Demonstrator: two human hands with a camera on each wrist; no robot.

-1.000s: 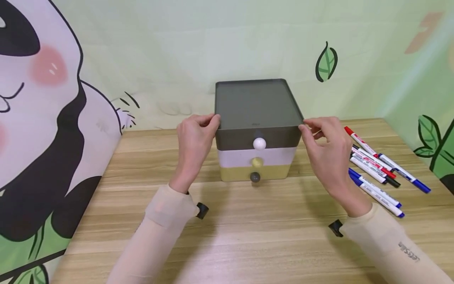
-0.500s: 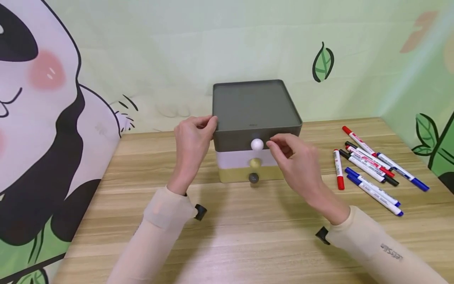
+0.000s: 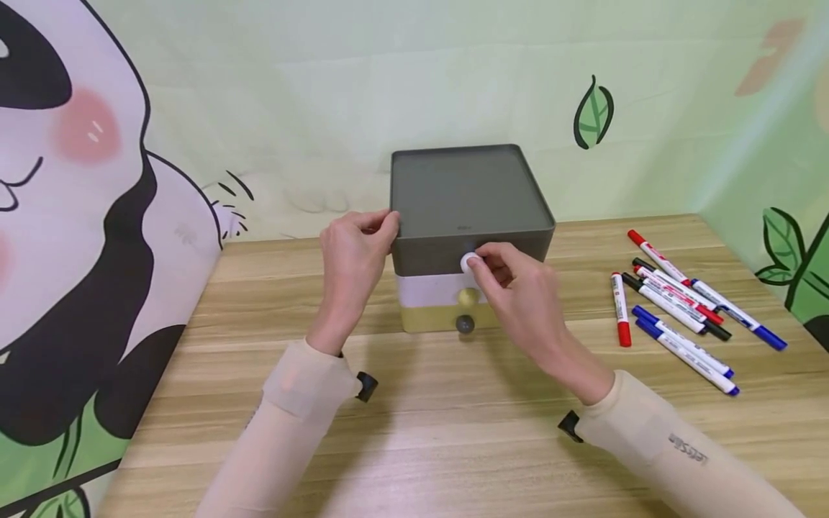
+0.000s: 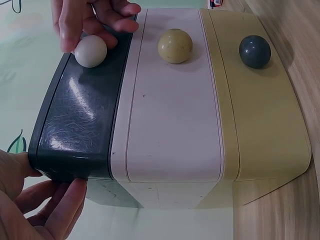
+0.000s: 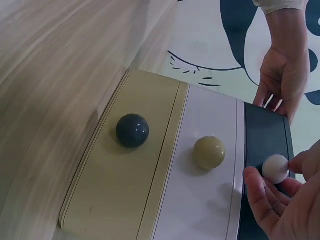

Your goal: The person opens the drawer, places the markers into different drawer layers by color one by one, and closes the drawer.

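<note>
Right hand (image 3: 524,295) has moved from a corner of the drawer box (image 3: 471,191) to white knob (image 3: 466,262) and pinches it; work is now at closed top drawer (image 3: 424,255) | left hand (image 3: 356,252) grips box corner at knob's 10 o'clock | box: bench's (image 3: 440,432) 12 o'clock | markers (image 3: 667,302): box's 4 o'clock | right hand partly hides lower drawers (image 3: 421,291)
</note>
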